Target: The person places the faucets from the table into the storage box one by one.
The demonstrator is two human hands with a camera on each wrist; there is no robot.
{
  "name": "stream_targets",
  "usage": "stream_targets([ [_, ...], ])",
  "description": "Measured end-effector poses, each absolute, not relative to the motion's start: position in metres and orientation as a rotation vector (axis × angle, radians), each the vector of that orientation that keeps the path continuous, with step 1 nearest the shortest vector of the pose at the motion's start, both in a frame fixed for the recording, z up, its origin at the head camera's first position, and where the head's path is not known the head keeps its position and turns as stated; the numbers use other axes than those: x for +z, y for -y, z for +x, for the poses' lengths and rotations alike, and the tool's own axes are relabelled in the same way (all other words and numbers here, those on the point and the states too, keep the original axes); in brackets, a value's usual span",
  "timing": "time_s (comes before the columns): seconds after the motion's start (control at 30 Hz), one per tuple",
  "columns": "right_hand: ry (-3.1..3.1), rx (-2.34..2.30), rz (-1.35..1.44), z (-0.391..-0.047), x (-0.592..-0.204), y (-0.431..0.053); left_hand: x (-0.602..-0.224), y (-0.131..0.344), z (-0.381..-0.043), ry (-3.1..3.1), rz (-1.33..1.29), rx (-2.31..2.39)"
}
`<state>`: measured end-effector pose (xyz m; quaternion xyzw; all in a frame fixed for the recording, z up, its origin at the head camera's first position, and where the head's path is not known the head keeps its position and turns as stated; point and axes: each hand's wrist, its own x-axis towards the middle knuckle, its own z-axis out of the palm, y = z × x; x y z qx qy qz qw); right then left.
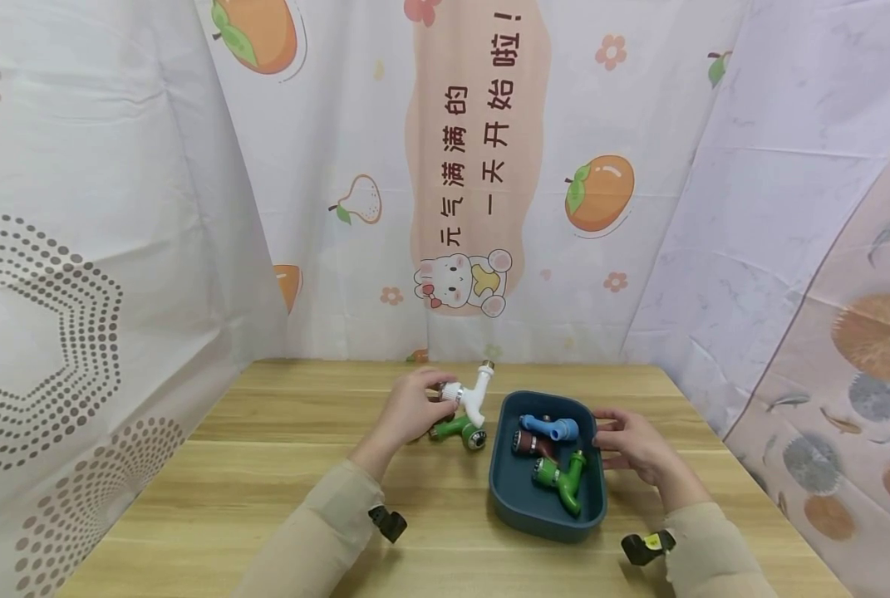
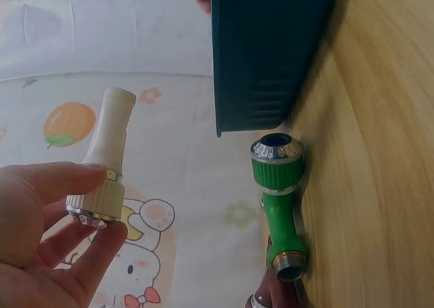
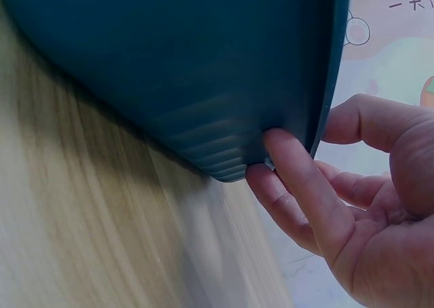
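Note:
My left hand (image 1: 413, 405) pinches a white plastic tap (image 2: 108, 142) by its ribbed end, held up above the table. Below it on the wood lies a green tap (image 1: 461, 430) with a silver-rimmed knob; part of a maroon tap (image 2: 274, 291) shows beside that one in the left wrist view. To the right stands a dark teal bin (image 1: 547, 525). Inside it are a blue tap (image 1: 552, 427), a maroon tap (image 1: 534, 443) and another green tap (image 1: 567, 482). My right hand (image 1: 635, 444) holds the bin's right rim, thumb at the edge and fingertips against the outer wall.
The wooden table (image 1: 280, 482) runs back to a printed curtain (image 1: 355, 274). More patterned cloth (image 1: 811, 349) hangs along both sides. A black strap device sits on each wrist.

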<state>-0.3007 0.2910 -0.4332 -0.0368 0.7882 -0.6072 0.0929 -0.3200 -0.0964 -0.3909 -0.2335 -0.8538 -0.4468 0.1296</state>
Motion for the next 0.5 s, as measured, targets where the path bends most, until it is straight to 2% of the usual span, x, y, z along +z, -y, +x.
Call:
stream_targets([
  [0.5,-2.334,-1.810,-0.121,-0.302,-0.434,-0.292,-0.392,0.075,-0.321,2.506,-0.745,-1.280],
])
